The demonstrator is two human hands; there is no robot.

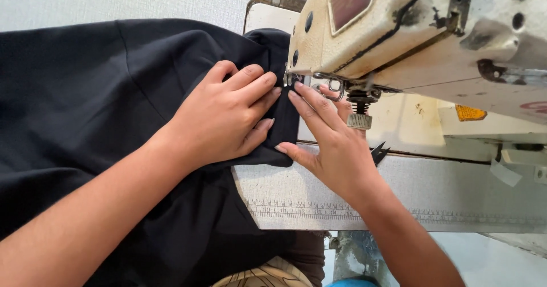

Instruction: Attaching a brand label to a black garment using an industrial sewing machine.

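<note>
Under the left hand lies black cloth — fingers flat and spread, pressing it down, tips just short of the presser foot. Beside them the right hand rests open, fingertips on the cloth's folded edge, thumb at its lower corner. Past the right fingers sits the sewing machine; bare table opens rightward, a ruler strip along its near edge.
</note>
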